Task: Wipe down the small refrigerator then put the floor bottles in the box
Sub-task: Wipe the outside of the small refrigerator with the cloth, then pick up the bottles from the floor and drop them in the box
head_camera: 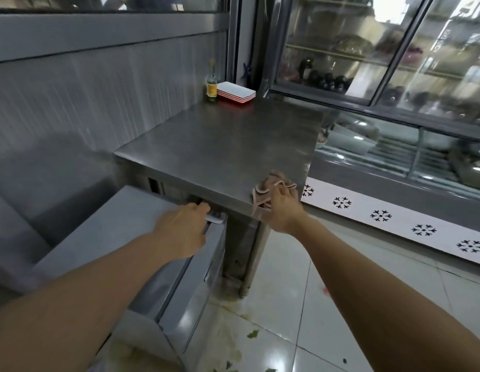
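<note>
Our right hand (283, 208) grips the rag (271, 187) on the desk (220, 146) corner. Our left hand (183, 229) curls round the door handle (216, 218), just beside it.

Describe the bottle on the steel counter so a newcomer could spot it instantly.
Find the steel counter and follow it to its far corner by the wall. The bottle stands upright there, beside a stack of white trays. It is the only tall, narrow thing there, clear glass with a yellow label.

A commercial kitchen or food shop is showing here: a stainless steel worktop (222, 146) is standing beside glass-fronted display coolers (381, 49), stacked red-and-white trays (236, 93) are sitting by a sauce bottle (212, 85), and vegetable scraps are littering the tiled floor (300, 304).
</note>
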Demonstrator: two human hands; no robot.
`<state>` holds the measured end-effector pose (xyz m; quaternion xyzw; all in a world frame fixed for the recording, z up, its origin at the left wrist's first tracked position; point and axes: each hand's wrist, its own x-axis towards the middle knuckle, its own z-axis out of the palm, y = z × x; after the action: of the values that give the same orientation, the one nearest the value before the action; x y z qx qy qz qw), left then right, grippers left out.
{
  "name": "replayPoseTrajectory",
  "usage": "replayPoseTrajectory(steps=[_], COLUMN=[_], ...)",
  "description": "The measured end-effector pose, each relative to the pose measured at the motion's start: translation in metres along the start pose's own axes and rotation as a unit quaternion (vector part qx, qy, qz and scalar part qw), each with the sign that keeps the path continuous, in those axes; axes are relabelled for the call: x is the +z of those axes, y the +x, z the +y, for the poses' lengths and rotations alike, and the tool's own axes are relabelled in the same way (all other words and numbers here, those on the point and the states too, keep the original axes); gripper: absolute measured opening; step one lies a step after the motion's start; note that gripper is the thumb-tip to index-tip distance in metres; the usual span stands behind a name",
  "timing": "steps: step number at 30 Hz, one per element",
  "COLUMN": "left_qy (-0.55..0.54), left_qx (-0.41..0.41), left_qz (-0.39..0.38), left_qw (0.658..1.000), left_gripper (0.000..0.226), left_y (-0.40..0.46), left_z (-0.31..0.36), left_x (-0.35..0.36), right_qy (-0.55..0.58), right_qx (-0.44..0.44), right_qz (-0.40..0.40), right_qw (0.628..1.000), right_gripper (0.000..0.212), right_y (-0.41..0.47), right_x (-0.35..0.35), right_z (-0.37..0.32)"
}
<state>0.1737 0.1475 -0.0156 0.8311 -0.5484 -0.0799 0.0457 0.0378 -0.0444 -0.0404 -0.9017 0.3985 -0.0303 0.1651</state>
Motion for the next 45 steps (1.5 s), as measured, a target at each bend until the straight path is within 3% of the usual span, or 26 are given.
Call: replayPoseTrajectory(steps=[3, 7, 12, 17, 22, 30, 34, 38, 45], left_qy=[-0.006, -0.025, -0.04, -0.058, -0.068, -0.044, -0.027, -0.039, -0.05], left_qx=[-0.017, -0.051, -0.109, -0.14, -0.171, -0.12, -0.081, -0.071, -0.059], left_qz=[-0.001, -0.018, -0.049, -0.051, -0.057, -0.153, -0.198, -0.224, -0.252], left_qw=[1.0, 0.998, 0.992, 0.987, 0.981, 0.98, 0.977, 0.971, 0.965], left_gripper=[0.05, 0.051, 0.049, 0.03, 0.053, 0.063, 0.047, 0.036, 0.047], left_y=[-0.024, -0.078, -0.159, -0.227, -0.279, -0.337, -0.355, -0.365, -0.368], left_z=[-0.002, -0.009, -0.03, -0.072, -0.138, -0.261, -0.315, -0.35, -0.383], left_x=[-0.013, -0.024, -0.029, -0.026, -0.011, 0.031, 0.059, 0.094, 0.165], right_qy=[-0.021, -0.04, -0.08, -0.094, -0.101, -0.09, -0.056, -0.042, -0.01], right_qx=[-0.022, -0.069, -0.141, -0.206, -0.228, -0.13, -0.062, -0.022, 0.026], right_qz=[-0.024, -0.067, -0.126, -0.144, -0.177, -0.232, -0.254, -0.275, -0.308], right_qw=[0.999, 0.995, 0.979, 0.963, 0.952, 0.96, 0.964, 0.96, 0.951], right_gripper=[0.081, 0.069, 0.072, 0.068, 0.069, 0.069, 0.071, 0.07, 0.067], right_y=[-0.031, -0.08, -0.141, -0.185, -0.215, -0.251, -0.271, -0.288, -0.294], right_x=[0.0, 0.007, 0.023, 0.05, 0.09, 0.18, 0.23, 0.28, 0.36], right_z=[-0.021, -0.06, -0.119, -0.181, -0.245, -0.338, -0.371, -0.387, -0.383])
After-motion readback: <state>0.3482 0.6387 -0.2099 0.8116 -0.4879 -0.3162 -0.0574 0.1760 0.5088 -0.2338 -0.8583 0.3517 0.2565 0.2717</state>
